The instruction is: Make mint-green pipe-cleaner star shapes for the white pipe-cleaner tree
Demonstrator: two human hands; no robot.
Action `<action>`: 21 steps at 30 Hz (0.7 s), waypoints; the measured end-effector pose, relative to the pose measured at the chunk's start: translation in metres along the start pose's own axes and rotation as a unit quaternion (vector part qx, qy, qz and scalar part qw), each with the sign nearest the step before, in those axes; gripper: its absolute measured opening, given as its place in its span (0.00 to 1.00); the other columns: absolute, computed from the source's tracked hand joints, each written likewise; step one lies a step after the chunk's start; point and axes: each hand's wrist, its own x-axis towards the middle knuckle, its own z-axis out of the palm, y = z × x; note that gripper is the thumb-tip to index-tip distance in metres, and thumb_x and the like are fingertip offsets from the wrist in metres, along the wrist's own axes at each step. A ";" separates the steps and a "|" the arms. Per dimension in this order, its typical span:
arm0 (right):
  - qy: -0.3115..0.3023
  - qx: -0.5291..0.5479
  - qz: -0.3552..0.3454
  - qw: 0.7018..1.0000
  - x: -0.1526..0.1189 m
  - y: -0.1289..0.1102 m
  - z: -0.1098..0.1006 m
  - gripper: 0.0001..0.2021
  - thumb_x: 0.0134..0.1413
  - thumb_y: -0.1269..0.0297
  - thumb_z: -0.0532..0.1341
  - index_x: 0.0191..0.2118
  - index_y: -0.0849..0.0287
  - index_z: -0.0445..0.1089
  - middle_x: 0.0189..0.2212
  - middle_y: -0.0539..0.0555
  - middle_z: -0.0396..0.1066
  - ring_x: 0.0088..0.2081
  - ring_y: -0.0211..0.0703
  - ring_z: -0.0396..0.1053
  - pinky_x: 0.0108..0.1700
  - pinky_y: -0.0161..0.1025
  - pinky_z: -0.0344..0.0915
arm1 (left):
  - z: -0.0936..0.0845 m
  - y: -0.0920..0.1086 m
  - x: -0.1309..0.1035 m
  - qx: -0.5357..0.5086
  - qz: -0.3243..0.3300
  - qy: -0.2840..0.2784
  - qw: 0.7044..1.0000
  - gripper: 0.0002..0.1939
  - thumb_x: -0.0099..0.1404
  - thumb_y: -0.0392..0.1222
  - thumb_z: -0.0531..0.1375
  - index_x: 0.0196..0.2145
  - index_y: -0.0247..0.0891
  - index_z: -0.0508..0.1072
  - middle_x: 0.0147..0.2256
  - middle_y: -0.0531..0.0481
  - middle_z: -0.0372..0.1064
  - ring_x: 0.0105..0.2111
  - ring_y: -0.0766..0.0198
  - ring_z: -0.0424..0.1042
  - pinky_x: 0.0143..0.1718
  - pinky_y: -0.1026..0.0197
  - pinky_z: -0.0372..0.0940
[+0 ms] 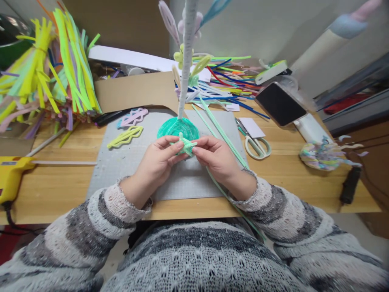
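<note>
My left hand and my right hand meet over the grey cutting mat, fingers pinched on a small light-green pipe cleaner shape, bent into loops. Directly behind it lies a round green coiled base, partly covered by my fingers. From that base rises a white wrapped stem, with looped yellow, pink, green and blue pipe cleaner pieces around it. Long pale-green pipe cleaners run across the mat and pass under my right wrist.
Yellow and lilac zigzag pieces lie on the mat's left side. A yellow glue gun is at far left, below bundled pipe cleaners. On the right are scissors, a phone, a pastel coiled piece and a black-handled tool.
</note>
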 end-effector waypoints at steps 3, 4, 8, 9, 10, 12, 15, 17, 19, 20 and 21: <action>0.033 0.005 -0.030 0.999 -0.002 0.006 0.002 0.07 0.44 0.65 0.71 0.28 0.57 0.73 0.20 0.43 0.66 0.18 0.27 0.51 0.20 0.31 0.46 | 0.001 -0.004 -0.001 -0.012 -0.003 -0.025 1.000 0.13 0.46 0.34 0.73 0.28 0.36 0.73 0.28 0.55 0.75 0.30 0.68 0.74 0.36 0.62 0.72; 0.037 0.006 -0.028 0.999 -0.003 0.007 0.002 0.06 0.45 0.64 0.71 0.28 0.56 0.74 0.18 0.42 0.64 0.17 0.27 0.50 0.20 0.31 0.46 | 0.001 -0.005 -0.002 -0.012 -0.003 -0.037 0.999 0.13 0.46 0.34 0.72 0.28 0.36 0.73 0.28 0.55 0.75 0.30 0.68 0.74 0.37 0.61 0.72; 0.037 0.007 -0.011 0.999 -0.004 0.008 0.002 0.08 0.46 0.61 0.70 0.29 0.56 0.72 0.15 0.41 0.59 0.16 0.28 0.47 0.19 0.31 0.43 | 0.001 -0.010 -0.003 0.028 0.010 -0.062 0.998 0.15 0.46 0.34 0.72 0.32 0.37 0.74 0.30 0.54 0.76 0.31 0.68 0.74 0.40 0.62 0.70; 0.034 0.008 -0.009 0.999 -0.004 0.008 0.002 0.09 0.46 0.61 0.70 0.28 0.57 0.71 0.14 0.41 0.58 0.16 0.28 0.47 0.18 0.31 0.43 | 0.001 -0.011 -0.003 0.039 0.020 -0.060 0.997 0.14 0.46 0.35 0.72 0.31 0.36 0.74 0.30 0.54 0.75 0.31 0.68 0.74 0.38 0.63 0.69; 0.032 0.008 -0.008 0.999 -0.004 0.008 0.003 0.10 0.47 0.60 0.70 0.27 0.57 0.69 0.14 0.40 0.57 0.15 0.28 0.47 0.18 0.31 0.43 | 0.001 -0.013 -0.002 0.048 0.031 -0.057 0.997 0.13 0.47 0.36 0.72 0.30 0.36 0.74 0.29 0.54 0.75 0.30 0.69 0.73 0.37 0.64 0.69; 0.037 -0.003 -0.020 0.999 -0.005 0.008 0.005 0.12 0.47 0.60 0.69 0.25 0.57 0.66 0.14 0.40 0.56 0.15 0.28 0.48 0.18 0.31 0.44 | 0.000 -0.015 -0.001 0.058 0.051 -0.050 0.996 0.11 0.48 0.37 0.72 0.28 0.36 0.73 0.28 0.54 0.75 0.28 0.70 0.72 0.34 0.66 0.67; 0.049 -0.092 -0.070 0.992 -0.008 0.009 0.008 0.10 0.49 0.63 0.67 0.25 0.58 0.65 0.18 0.43 0.62 0.19 0.30 0.57 0.22 0.31 0.54 | -0.001 -0.017 0.001 0.068 0.063 -0.031 0.995 0.11 0.48 0.37 0.71 0.27 0.36 0.72 0.26 0.55 0.74 0.26 0.71 0.71 0.32 0.67 0.66; 0.047 -0.185 -0.106 0.976 -0.011 0.009 0.009 0.06 0.52 0.64 0.64 0.28 0.58 0.67 0.23 0.46 0.66 0.24 0.33 0.62 0.27 0.33 0.60 | -0.001 -0.017 0.001 0.081 0.072 -0.014 0.994 0.12 0.48 0.38 0.71 0.27 0.36 0.71 0.26 0.56 0.73 0.25 0.71 0.71 0.32 0.67 0.66; 0.035 -0.280 -0.136 0.950 -0.015 0.007 0.009 0.04 0.55 0.66 0.61 0.31 0.59 0.68 0.26 0.48 0.69 0.27 0.35 0.65 0.30 0.34 0.62 | -0.002 -0.017 0.001 0.111 0.087 0.001 0.990 0.12 0.49 0.39 0.70 0.27 0.37 0.69 0.24 0.57 0.72 0.25 0.70 0.71 0.31 0.66 0.65; 0.024 -0.331 -0.150 0.931 -0.017 0.006 0.008 0.03 0.55 0.67 0.60 0.32 0.59 0.69 0.26 0.49 0.70 0.28 0.35 0.66 0.31 0.35 0.62 | -0.003 -0.016 0.001 0.135 0.095 0.007 0.986 0.12 0.49 0.39 0.69 0.28 0.37 0.69 0.24 0.57 0.72 0.25 0.70 0.71 0.31 0.66 0.65; 0.011 -0.382 -0.163 0.909 -0.019 0.004 0.008 0.03 0.56 0.68 0.60 0.32 0.60 0.69 0.27 0.50 0.70 0.28 0.36 0.66 0.32 0.35 0.62 | -0.004 -0.014 0.001 0.166 0.102 0.012 0.981 0.12 0.50 0.39 0.69 0.28 0.37 0.68 0.24 0.57 0.71 0.25 0.69 0.70 0.31 0.65 0.64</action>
